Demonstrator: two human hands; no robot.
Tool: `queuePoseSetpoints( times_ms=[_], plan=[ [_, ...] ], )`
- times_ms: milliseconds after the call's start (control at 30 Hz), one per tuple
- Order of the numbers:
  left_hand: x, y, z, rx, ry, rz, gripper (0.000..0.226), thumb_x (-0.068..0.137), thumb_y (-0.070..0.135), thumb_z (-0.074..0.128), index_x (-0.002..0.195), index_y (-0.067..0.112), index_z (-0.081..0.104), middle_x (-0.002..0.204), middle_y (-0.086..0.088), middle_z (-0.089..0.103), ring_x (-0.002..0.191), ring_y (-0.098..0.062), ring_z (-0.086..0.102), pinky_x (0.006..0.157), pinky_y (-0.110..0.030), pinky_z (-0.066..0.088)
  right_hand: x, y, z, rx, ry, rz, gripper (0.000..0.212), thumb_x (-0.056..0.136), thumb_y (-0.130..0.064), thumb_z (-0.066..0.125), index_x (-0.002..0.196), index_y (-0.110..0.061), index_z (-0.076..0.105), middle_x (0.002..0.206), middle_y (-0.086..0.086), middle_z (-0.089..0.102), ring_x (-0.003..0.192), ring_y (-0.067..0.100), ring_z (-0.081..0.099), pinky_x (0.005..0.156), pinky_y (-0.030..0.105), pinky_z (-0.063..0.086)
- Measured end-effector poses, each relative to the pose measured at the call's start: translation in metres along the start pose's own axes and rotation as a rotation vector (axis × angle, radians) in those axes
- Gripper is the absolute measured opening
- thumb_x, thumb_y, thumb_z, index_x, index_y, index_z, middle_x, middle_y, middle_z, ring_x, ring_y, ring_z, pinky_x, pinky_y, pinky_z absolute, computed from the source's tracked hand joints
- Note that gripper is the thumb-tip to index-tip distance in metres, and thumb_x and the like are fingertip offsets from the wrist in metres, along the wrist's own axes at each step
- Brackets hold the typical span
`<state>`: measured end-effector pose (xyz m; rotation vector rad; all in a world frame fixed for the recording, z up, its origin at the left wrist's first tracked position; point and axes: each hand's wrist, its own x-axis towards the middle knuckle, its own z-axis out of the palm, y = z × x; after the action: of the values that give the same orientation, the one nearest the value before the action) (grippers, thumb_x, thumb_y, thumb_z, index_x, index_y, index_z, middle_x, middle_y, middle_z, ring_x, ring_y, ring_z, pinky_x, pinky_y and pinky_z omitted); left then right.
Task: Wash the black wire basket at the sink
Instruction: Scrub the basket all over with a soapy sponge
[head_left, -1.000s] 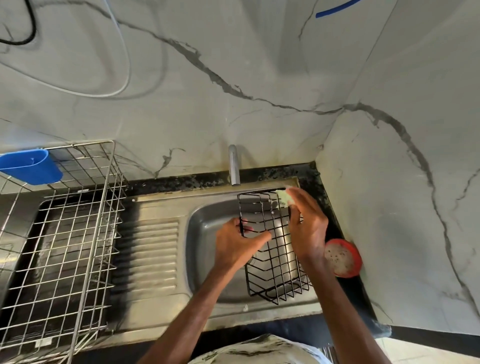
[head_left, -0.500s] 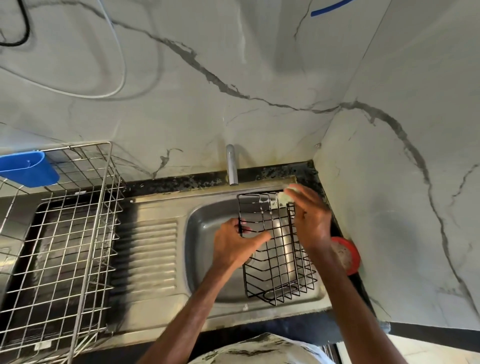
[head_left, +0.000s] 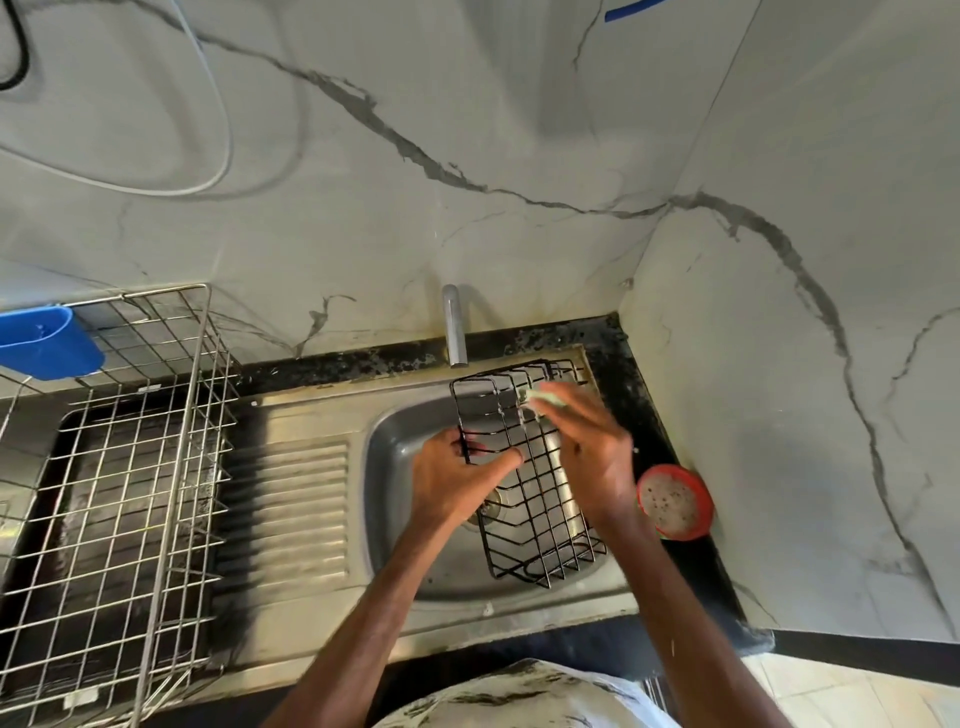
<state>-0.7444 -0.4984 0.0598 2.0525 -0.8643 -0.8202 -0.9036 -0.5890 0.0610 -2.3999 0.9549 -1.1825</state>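
Sink (head_left: 395, 467): basket (head_left: 540, 525) half-hides drain (head_left: 492, 512); right hand (head_left: 592, 457), sponge (head_left: 546, 398) blurred.

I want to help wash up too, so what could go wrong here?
Only the left hand grips the black wire basket over the sink; it might slip and clatter down. The right hand, scrubbing with a pale sponge, works close to the red tub and could knock it.
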Motion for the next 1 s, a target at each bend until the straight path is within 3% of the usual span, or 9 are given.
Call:
queuePoseSetpoints(
  times_ms=[67, 200, 300, 467, 567, 667, 800, 900, 1000],
  plan=[
    [-0.001, -0.001, -0.001, -0.018, -0.012, -0.007, 0.064, 0.052, 0.070, 0.078, 0.097, 0.025, 0.072, 0.092, 0.014, 0.075, 0.085, 0.003, 0.070, 0.072, -0.019, 0.056, 0.007, 0.022, -0.011, -0.036, 0.085, 0.100, 0.043, 0.089, 0.022, 0.055, 0.113, -0.008, 0.075, 0.125, 0.000, 0.068, 0.116, 0.004, 0.063, 0.086, 0.020, 0.059],
    [-0.006, 0.001, 0.003, -0.037, -0.039, -0.014, 0.066, 0.050, 0.073, 0.077, 0.095, 0.026, 0.071, 0.091, 0.013, 0.074, 0.085, 0.000, 0.070, 0.073, -0.021, 0.056, 0.014, 0.031, -0.015, -0.071, 0.135, 0.247, 0.039, 0.088, 0.021, 0.060, 0.114, -0.004, 0.074, 0.120, 0.009, 0.072, 0.108, 0.013, 0.068, 0.088, 0.016, 0.057],
    [-0.005, 0.003, 0.007, -0.063, -0.036, -0.038, 0.065, 0.051, 0.073, 0.078, 0.094, 0.025, 0.071, 0.088, 0.012, 0.075, 0.083, -0.002, 0.072, 0.076, -0.026, 0.060, 0.011, -0.001, 0.001, -0.079, 0.054, 0.187, 0.047, 0.085, 0.027, 0.054, 0.116, -0.003, 0.073, 0.122, 0.011, 0.071, 0.113, 0.021, 0.069, 0.089, 0.024, 0.060],
    [-0.001, -0.001, 0.003, -0.105, 0.023, -0.035, 0.055, 0.060, 0.070, 0.077, 0.087, 0.022, 0.074, 0.077, 0.006, 0.077, 0.071, -0.014, 0.075, 0.068, -0.041, 0.065, -0.009, -0.042, 0.017, 0.064, -0.124, 0.000, 0.039, 0.089, 0.019, 0.057, 0.116, -0.002, 0.073, 0.125, 0.012, 0.070, 0.121, 0.021, 0.065, 0.095, 0.021, 0.056],
    [0.001, 0.000, -0.003, -0.113, 0.001, -0.057, 0.045, 0.064, 0.059, 0.085, 0.089, 0.023, 0.074, 0.077, 0.007, 0.078, 0.074, -0.016, 0.077, 0.071, -0.037, 0.065, -0.005, -0.027, 0.006, 0.062, -0.144, -0.089, 0.039, 0.089, 0.019, 0.053, 0.113, -0.003, 0.075, 0.123, 0.010, 0.071, 0.119, 0.020, 0.066, 0.098, 0.019, 0.054],
    [0.005, -0.002, -0.004, -0.107, -0.029, -0.081, 0.050, 0.058, 0.062, 0.088, 0.086, 0.023, 0.074, 0.079, 0.009, 0.078, 0.075, -0.012, 0.076, 0.077, -0.038, 0.065, 0.001, 0.006, -0.005, 0.007, -0.042, 0.018, 0.053, 0.087, 0.026, 0.052, 0.118, -0.011, 0.073, 0.127, 0.000, 0.068, 0.119, 0.013, 0.066, 0.090, 0.027, 0.060],
    [0.001, 0.003, -0.001, -0.132, -0.031, -0.100, 0.051, 0.058, 0.059, 0.089, 0.086, 0.019, 0.074, 0.078, 0.005, 0.078, 0.073, -0.016, 0.077, 0.075, -0.041, 0.066, 0.003, 0.018, -0.008, -0.044, 0.061, 0.196, 0.048, 0.088, 0.022, 0.061, 0.120, -0.012, 0.070, 0.123, 0.005, 0.071, 0.112, 0.012, 0.067, 0.092, 0.007, 0.050],
    [0.001, 0.006, 0.002, -0.148, -0.016, -0.097, 0.041, 0.068, 0.048, 0.090, 0.087, 0.015, 0.074, 0.078, -0.002, 0.078, 0.074, -0.026, 0.077, 0.072, -0.046, 0.065, -0.004, -0.014, 0.008, -0.038, -0.014, 0.084, 0.048, 0.086, 0.026, 0.054, 0.116, -0.005, 0.073, 0.124, 0.011, 0.071, 0.118, 0.020, 0.068, 0.092, 0.015, 0.055],
    [0.004, 0.004, -0.003, -0.158, -0.024, -0.079, 0.041, 0.073, 0.052, 0.085, 0.091, 0.017, 0.076, 0.080, -0.003, 0.078, 0.073, -0.028, 0.077, 0.070, -0.049, 0.065, -0.013, -0.031, 0.012, 0.034, -0.131, -0.059, 0.053, 0.080, 0.030, 0.051, 0.117, -0.002, 0.073, 0.125, 0.012, 0.070, 0.122, 0.021, 0.065, 0.100, 0.019, 0.052]
  ],
)
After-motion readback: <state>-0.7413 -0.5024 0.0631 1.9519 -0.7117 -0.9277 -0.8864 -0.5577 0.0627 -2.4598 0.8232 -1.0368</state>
